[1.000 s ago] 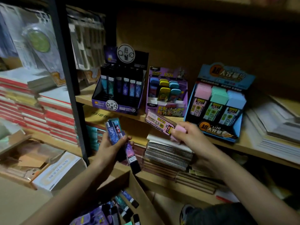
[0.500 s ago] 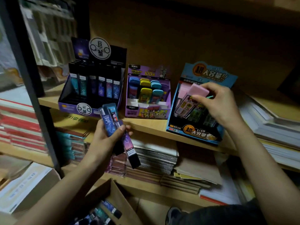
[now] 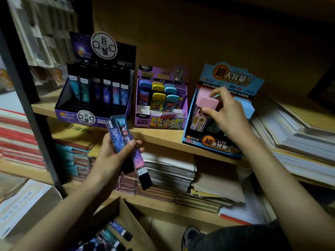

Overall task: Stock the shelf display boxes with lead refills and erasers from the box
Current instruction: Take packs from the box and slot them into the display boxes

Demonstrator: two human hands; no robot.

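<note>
My left hand (image 3: 112,156) grips several slim lead refill packs (image 3: 125,142), blue and purple, just below the shelf's front edge. My right hand (image 3: 228,115) pinches a pink-topped pack (image 3: 206,101) inside the left column of the blue display box (image 3: 213,142). The black and purple display box (image 3: 94,95) holds a row of refill packs at the left of the shelf. Between them stands a purple display box (image 3: 159,120) with yellow and blue cases. The open cardboard box (image 3: 125,218) with more refill packs lies at the bottom.
The wooden shelf (image 3: 163,137) carries the display boxes. Paper stacks (image 3: 299,138) lie to the right. Spiral notebooks (image 3: 168,171) and books fill the shelf below. A black upright post (image 3: 30,113) stands at the left, with red-edged book stacks (image 3: 16,138) beyond it.
My right hand carried the pink-topped pack from below the shelf edge up into the blue display box and has lowered it there. My left hand has stayed put with its packs.
</note>
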